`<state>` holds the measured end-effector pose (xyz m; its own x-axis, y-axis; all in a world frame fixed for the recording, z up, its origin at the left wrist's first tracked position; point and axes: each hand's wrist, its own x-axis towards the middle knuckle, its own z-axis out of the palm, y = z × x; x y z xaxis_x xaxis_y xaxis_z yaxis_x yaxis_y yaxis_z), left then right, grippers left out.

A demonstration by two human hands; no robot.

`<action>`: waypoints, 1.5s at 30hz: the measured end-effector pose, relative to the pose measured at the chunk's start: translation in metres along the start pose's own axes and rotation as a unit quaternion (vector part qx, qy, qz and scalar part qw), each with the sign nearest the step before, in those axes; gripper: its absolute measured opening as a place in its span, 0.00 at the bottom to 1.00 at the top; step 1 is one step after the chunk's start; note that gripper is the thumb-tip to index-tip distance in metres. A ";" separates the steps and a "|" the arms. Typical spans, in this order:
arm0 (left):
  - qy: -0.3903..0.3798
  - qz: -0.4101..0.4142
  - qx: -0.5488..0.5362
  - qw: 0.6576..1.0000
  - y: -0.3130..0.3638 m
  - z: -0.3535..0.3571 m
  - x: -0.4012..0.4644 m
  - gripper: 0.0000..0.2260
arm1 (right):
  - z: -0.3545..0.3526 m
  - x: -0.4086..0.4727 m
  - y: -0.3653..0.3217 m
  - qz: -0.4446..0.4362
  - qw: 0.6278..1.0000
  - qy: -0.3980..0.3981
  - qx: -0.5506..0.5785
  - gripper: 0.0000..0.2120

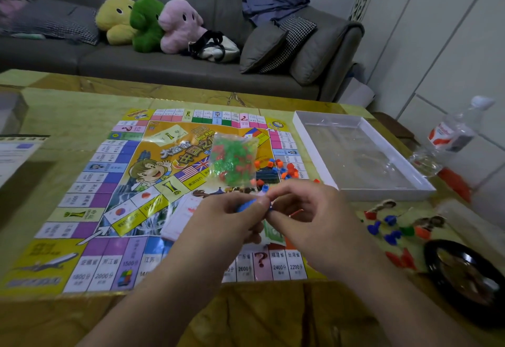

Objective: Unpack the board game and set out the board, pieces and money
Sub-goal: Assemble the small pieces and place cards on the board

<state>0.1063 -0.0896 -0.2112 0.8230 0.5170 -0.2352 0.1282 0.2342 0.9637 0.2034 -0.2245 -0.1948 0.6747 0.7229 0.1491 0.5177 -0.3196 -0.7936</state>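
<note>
The game board (93,191) lies unfolded on the yellow table (68,100). A clear bag of green and red pieces (235,160) rests on its middle, with loose orange and blue cubes (284,167) beside it. Above the board's near edge, my left hand (221,226) and my right hand (306,215) meet and together pinch a small blue piece (247,206). Beneath them lie a stack of pink-white cards (180,221) and a green note (274,233). Blue, red, orange and green pawns (393,227) are scattered on the table at the right.
The open white box tray (306,130) with a clear insert sits right of the board. A water bottle (451,133) stands at the far right and a black dish (437,267) at the near right. A printed sheet (16,150) lies at the left edge. A sofa with plush toys stands behind.
</note>
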 end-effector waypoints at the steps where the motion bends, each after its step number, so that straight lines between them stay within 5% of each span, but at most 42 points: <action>1: -0.003 0.001 0.012 1.000 0.000 -0.002 0.000 0.07 | 0.000 -0.001 0.000 -0.003 1.000 0.002 0.002 0.10; 6: -0.021 -0.014 0.020 0.999 0.003 -0.007 0.002 0.06 | 0.001 -0.004 0.003 -0.010 1.000 0.018 -0.003 0.13; 14: -0.047 -0.031 -0.120 0.991 0.000 0.000 0.002 0.11 | 0.002 -0.004 0.006 0.001 0.996 0.067 0.056 0.10; 22: -0.021 -0.008 -0.071 0.997 -0.002 0.003 -0.001 0.04 | 0.003 -0.007 0.007 -0.012 0.996 0.067 0.060 0.10; 30: 0.016 -0.010 -0.022 1.000 0.000 0.003 -0.002 0.08 | 0.006 -0.006 0.014 -0.082 0.992 0.086 -0.037 0.11; 38: -0.032 -0.040 -0.031 0.998 0.002 -0.003 -0.002 0.05 | 0.005 -0.007 0.011 -0.107 0.986 0.084 -0.097 0.11; 45: -0.004 0.015 0.152 0.988 0.004 0.000 -0.004 0.08 | 0.009 -0.009 0.010 -0.083 0.980 0.020 -0.182 0.11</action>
<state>0.1036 -0.0902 -0.2068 0.8329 0.5137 -0.2059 0.2632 -0.0404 0.9639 0.1977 -0.2290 -0.2098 0.5820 0.7608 0.2872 0.7702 -0.4024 -0.4949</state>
